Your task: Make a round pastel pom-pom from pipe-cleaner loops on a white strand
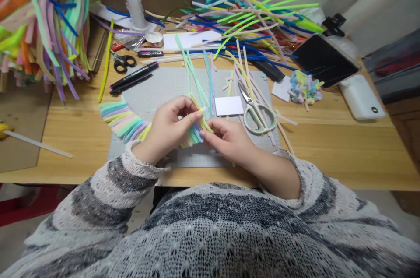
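Note:
A long row of short pastel pipe cleaners, set side by side in yellow, blue, green, lilac and peach, curves from the left across the grey cutting mat and under my left hand. My left hand pinches the row's right end between thumb and forefinger, by a yellow pipe cleaner. At the lower end of that yellow piece, the fingers of my right hand are closed together. What joins the row is hidden. Uncut green pipe cleaners lie just beyond my hands.
Right of my hands lie scissors and a white card. Markers, black-handled scissors and a spool are at back left. A big pipe-cleaner bundle stands left; a phone and cut pieces lie right.

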`<state>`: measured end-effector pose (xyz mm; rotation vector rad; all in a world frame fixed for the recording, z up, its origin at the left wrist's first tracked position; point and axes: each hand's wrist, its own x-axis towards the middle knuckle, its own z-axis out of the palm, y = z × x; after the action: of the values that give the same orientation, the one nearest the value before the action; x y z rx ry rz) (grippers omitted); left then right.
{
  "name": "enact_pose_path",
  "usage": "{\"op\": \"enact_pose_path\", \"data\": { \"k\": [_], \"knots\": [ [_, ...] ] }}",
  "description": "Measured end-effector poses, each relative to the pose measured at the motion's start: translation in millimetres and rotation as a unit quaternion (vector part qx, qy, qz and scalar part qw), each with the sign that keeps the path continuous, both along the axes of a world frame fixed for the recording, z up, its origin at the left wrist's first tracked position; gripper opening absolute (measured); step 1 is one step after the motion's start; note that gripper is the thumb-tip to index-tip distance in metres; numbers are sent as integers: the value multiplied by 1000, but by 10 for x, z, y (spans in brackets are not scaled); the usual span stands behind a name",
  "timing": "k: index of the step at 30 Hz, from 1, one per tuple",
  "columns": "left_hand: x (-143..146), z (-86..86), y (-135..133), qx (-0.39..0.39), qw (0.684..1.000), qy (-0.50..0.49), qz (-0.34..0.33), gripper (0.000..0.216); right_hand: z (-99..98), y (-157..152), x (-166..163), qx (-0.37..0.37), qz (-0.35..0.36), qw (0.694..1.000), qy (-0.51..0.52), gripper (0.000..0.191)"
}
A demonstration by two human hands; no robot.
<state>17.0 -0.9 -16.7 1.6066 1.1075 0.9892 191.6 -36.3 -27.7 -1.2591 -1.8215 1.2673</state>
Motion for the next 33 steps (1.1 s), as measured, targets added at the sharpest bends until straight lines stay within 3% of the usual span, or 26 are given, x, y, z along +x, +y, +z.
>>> {"op": "enact_pose_path", "data": {
  "k": [3,7,15,18,20,22,28,33],
  "knots": [
    [5,-7,-20,16,1000,10,2,15,1,1,7,32,-21,999,-33,28],
    [-31,8,3,-38,998,-15,-44,18,3,27,32,46,-42,997,-46,24],
    [-48,43,28,-50,998,-46,-18,19,17,95,64,14,-61,993,102,17],
    [-55,51,23,-47,997,-31,-44,17,57,138,106,-125,-8,982,143,22],
    [-65,55,23,-50,996,-24,-69,16,82,165,139,-250,51,949,183,23],
    [-76,54,27,-51,995,-19,-89,16,91,189,164,-327,78,916,221,22],
    [-79,28,28,-73,989,-52,-114,15,28,213,151,-387,100,861,313,19],
    [-53,49,17,-95,987,-101,-86,16,15,177,95,-384,80,850,351,21]
  ]
}}
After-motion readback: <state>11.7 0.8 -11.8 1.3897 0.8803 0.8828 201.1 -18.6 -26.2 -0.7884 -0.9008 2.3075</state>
